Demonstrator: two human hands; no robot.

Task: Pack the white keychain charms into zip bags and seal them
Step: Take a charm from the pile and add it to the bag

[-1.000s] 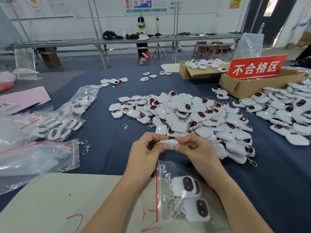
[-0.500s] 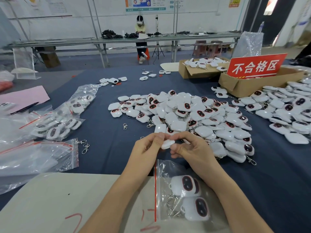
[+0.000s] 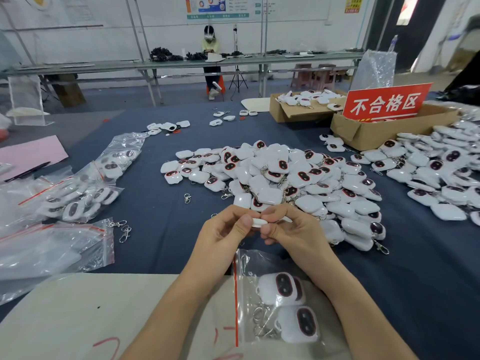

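Both hands meet above the blue cloth and pinch one white keychain charm seen edge-on. My left hand holds its left end with the thumb on top; my right hand curls its fingers round the right end. Below my wrists lies a clear zip bag with a red seal strip, holding two white charms with dark oval faces and metal clasps. A large heap of loose charms spreads just beyond my hands.
Filled zip bags and flat empty bags lie at the left, with loose clasps beside them. Another charm heap fills the right. Cardboard boxes with a red sign stand at back right. A beige board covers the near edge.
The charm has been turned between my fingers from a tilted pose to lying level and edge-on; my hands stay close together in the same spot.
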